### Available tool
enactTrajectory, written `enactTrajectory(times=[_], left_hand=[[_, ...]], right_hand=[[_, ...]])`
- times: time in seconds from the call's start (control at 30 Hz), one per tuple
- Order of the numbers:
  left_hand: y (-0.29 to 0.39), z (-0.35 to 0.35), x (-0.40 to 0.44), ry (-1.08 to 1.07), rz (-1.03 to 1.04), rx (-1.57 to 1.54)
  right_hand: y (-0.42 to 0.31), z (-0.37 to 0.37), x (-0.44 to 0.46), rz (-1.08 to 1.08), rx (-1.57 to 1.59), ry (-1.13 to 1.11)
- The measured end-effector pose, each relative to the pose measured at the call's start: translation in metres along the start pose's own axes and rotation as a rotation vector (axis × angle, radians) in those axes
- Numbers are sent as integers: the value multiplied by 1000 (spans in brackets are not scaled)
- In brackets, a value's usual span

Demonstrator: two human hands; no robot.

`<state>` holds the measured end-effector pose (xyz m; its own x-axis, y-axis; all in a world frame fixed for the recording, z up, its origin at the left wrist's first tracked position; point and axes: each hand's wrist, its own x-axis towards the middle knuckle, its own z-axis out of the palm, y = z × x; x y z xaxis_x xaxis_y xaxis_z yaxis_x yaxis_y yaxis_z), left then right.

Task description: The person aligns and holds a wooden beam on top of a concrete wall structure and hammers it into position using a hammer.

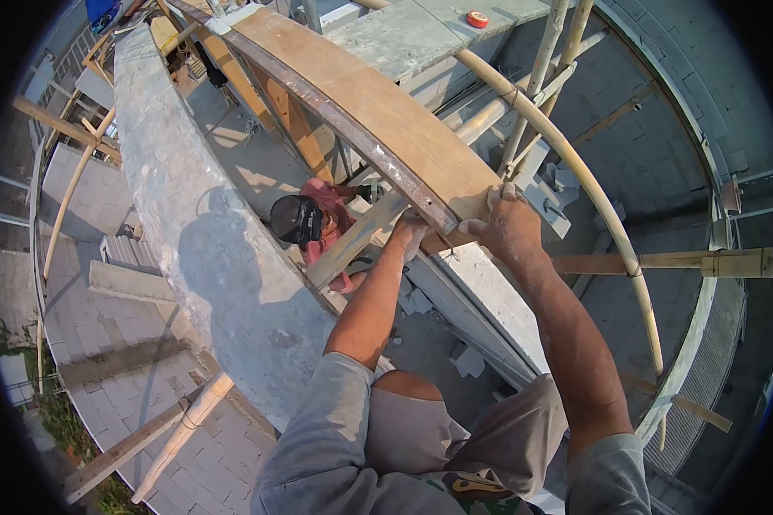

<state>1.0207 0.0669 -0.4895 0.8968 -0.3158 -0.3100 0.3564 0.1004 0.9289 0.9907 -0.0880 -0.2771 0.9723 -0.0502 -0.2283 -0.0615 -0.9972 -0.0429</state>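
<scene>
A long tan plywood board point(386, 99) with a worn, dark edge strip point(343, 129) along its left side runs away from me. My right hand point(508, 221) is closed over the board's near right corner, thumb toward the end. At the near left corner, my left hand point(411, 233) grips from the side and below; its fingertips are partly hidden under the edge strip. A short piece of wire point(453, 251) hangs below the board's end, between my hands. Near my left hand, a wooden beam point(356, 239) slants down to the left.
Below, a person in a dark cap point(296, 219) and red shirt works close to the beam. A curved concrete ledge point(167, 154) lies to the left. Bamboo poles point(575, 159) stand at right. A red tape measure point(477, 19) rests on the grey slab point(395, 39).
</scene>
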Motion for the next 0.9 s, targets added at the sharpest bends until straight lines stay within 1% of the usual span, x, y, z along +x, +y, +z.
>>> enactTrajectory(times=[0.17, 0.27, 0.33, 0.4, 0.43, 0.47, 0.5, 0.6, 0.7, 0.77, 0.83, 0.9], left_hand=[[5, 4, -3, -1, 55, -161], [-3, -2, 5, -23, -71, -235], [-82, -21, 46, -104, -134, -378], [-91, -41, 28, -90, 45, -46], [-40, -30, -2, -68, -74, -201], [-10, -24, -20, -43, -196, -354], [-12, -26, -22, -48, -197, -229], [-19, -33, -34, -66, -237, -149], [-21, -43, -39, 84, -287, -148], [-18, -48, -44, 191, -222, -189], [0, -48, -51, 315, -139, -194], [20, -48, -56, 422, 23, -187]], right_hand=[[5, 10, 3, -1, -47, 8], [2, 4, 3, 11, -35, -45], [1, 0, 5, 27, -15, -91], [1, -2, 5, 32, -4, -119], [1, -2, 5, 36, 2, -133], [1, -2, 4, 34, 1, -121], [0, -1, 4, 32, -1, -108], [0, -2, 3, 21, -4, -82], [0, -2, 2, 14, 10, -78], [0, -2, 2, 23, 3, -87], [-2, -3, 3, 40, -25, -101], [0, 1, 2, 35, -28, -84]])
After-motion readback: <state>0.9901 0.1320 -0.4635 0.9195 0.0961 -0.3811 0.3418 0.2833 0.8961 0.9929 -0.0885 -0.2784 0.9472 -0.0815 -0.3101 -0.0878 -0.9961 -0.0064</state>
